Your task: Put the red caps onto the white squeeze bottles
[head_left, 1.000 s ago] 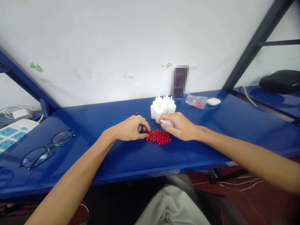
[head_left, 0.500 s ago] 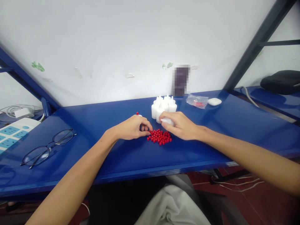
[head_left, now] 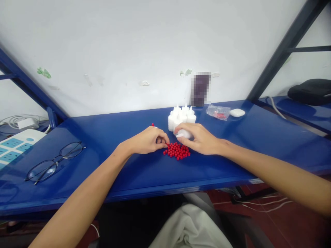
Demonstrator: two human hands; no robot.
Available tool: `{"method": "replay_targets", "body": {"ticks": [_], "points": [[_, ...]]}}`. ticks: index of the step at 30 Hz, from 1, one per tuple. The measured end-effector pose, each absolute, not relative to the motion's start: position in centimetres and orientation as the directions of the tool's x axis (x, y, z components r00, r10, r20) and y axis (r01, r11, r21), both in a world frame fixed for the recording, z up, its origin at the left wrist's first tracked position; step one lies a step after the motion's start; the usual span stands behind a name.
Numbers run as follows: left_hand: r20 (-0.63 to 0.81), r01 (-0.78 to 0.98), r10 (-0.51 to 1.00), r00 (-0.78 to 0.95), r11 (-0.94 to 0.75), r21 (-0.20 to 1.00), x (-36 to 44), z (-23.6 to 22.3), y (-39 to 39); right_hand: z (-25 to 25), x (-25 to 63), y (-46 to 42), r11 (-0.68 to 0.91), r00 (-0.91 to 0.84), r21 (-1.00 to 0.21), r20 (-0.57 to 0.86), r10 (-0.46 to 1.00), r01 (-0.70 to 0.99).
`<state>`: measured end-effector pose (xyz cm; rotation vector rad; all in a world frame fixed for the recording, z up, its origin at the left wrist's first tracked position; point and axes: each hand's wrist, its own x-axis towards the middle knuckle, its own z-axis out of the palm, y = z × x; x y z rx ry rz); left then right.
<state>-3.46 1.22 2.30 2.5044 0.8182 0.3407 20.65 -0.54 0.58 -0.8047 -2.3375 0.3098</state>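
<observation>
My left hand (head_left: 151, 140) is closed in a pinch at the left edge of a pile of small red caps (head_left: 177, 151), its thumb and fingertip on one red cap (head_left: 167, 144). In my right hand (head_left: 200, 138) lies a white squeeze bottle (head_left: 184, 133), tilted with its pointed nozzle to the left, above the pile's far right side. Several more white bottles (head_left: 190, 118) stand upright in a cluster just behind that hand. Beyond my left hand a red cap tip (head_left: 152, 124) shows on a white thing mostly hidden by the hand.
Eyeglasses (head_left: 55, 162) and a power strip (head_left: 19, 146) lie at the left of the blue table (head_left: 124, 120). A plastic bag (head_left: 218, 112) with red bits and a white rounded case (head_left: 237, 113) are at the back right. A blurred dark rectangle (head_left: 200, 89) leans on the wall.
My left fingers have closed from a loose pinch onto a cap at the pile's edge. The bottle in my right hand has tilted a little, its nozzle now lower.
</observation>
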Motion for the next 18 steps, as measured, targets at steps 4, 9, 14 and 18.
{"method": "replay_targets", "body": {"ticks": [4, 9, 14, 18], "points": [[0.222, 0.486, 0.634, 0.740, -0.734, 0.475, -3.2, 2.6, 1.0, 0.5, 20.8, -0.6, 0.784, -0.627, -0.426, 0.474, 0.619, 0.451], [0.494, 0.460, 0.630, 0.599, -0.776, 0.432, -2.5, 2.7, 0.7, 0.5, 20.8, -0.6, 0.808, -0.642, -0.431, 0.497, 0.584, 0.402], [0.636, 0.419, 0.551, 0.540, -0.832, 0.365, -1.7, 2.6, 0.1, 0.5, 20.7, -0.4, 0.801, -0.645, -0.468, 0.490, 0.586, 0.373], [0.649, 0.370, 0.514, 0.561, -0.857, 0.358, -1.3, 2.5, -0.2, 0.5, 20.7, -0.4, 0.785, -0.634, -0.489, 0.481, 0.606, 0.380]]}}
